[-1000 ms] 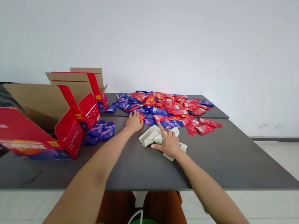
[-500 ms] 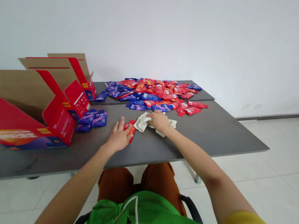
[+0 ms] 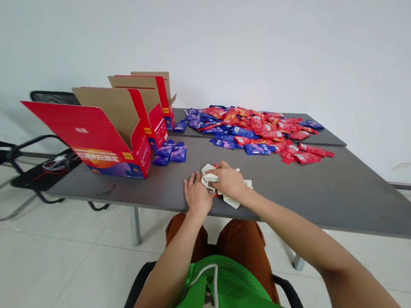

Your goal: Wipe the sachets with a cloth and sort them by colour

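My right hand (image 3: 229, 180) is closed on a crumpled white cloth (image 3: 231, 201) and presses it down on the dark grey table (image 3: 283, 196). Under the cloth lies a red sachet, mostly hidden, with only slivers of red showing at its edges. Close beside it, my left hand (image 3: 197, 194) rests flat with its fingers stretched out, at the sachet's left side. Whether its thumb touches the sachet is hidden by the cloth. A few purple sachets (image 3: 178, 153) lie beyond my left hand.
Open red cardboard boxes (image 3: 98, 140) stand in a row at the left. A wide heap of red and blue sachets (image 3: 256, 127) spreads along the back, near the wall. Black chairs (image 3: 41, 173) stand left of the table.
The view has swung left, so more chairs and floor show. My right hand has brought the cloth over the red sachet, against my left hand, which lay on the sachet before.
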Demonstrator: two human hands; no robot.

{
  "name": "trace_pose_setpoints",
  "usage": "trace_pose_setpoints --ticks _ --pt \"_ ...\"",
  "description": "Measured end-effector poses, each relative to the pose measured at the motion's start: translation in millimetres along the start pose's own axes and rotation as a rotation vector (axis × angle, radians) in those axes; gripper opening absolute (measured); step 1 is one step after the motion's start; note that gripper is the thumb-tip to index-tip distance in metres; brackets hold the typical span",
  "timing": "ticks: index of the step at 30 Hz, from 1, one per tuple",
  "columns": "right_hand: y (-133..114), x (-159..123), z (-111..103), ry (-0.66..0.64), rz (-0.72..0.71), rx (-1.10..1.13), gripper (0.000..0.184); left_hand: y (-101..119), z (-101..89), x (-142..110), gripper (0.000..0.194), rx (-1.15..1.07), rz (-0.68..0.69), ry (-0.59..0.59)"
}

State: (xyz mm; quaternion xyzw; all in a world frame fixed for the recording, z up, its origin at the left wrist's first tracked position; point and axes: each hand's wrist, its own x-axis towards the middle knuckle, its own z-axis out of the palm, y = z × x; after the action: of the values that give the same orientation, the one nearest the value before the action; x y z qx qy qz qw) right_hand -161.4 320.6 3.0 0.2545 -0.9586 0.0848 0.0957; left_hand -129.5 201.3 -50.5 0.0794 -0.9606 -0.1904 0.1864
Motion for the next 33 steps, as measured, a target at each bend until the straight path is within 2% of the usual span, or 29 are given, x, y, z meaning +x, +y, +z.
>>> trace_pose_setpoints --ticks 4,7,10,14,19,22,27,29,33 --pt "-1.8 15.6 3.8 -0.01 0.044 -0.022 0.031 0.9 -9.3 0.2 0.058 0.01 0.0 -0.098" --pt "3.9 28.0 4.0 -0.062 0.098 -0.027 0.033 -2.4 -15.7 3.8 0.066 0.03 0.055 -0.198" --pt "9.9 39.3 6.1 -0.052 0.169 -0.044 0.039 -9.5 -15.4 8.2 0.071 0.061 0.109 -0.25" --pt "19.6 53.7 4.9 -0.018 0.268 -0.066 0.045 -16.3 -9.6 7.1 0.073 0.109 0.18 -0.201" --pt "38.8 61.1 -10.7 0.017 0.333 -0.124 0.042 -14.9 -6.5 -5.0 0.078 0.152 0.153 -0.12" --pt "42.8 49.9 -25.7 0.033 0.216 -0.163 0.037 -13.8 -6.9 -10.1 0.069 0.167 0.161 -0.089" --pt "33.3 19.8 -43.9 0.022 -0.122 -0.171 0.039 -6.6 -10.4 -10.2 0.065 0.173 0.129 -0.145" --pt "29.7 13.1 -39.8 -0.012 -0.223 -0.159 0.039 -2.5 -11.2 -10.1 0.065 0.176 0.118 -0.153" --pt "32.7 14.8 -14.2 -0.048 -0.381 -0.13 0.044 -1.0 -11.9 -11.6 0.062 0.168 0.134 -0.14"
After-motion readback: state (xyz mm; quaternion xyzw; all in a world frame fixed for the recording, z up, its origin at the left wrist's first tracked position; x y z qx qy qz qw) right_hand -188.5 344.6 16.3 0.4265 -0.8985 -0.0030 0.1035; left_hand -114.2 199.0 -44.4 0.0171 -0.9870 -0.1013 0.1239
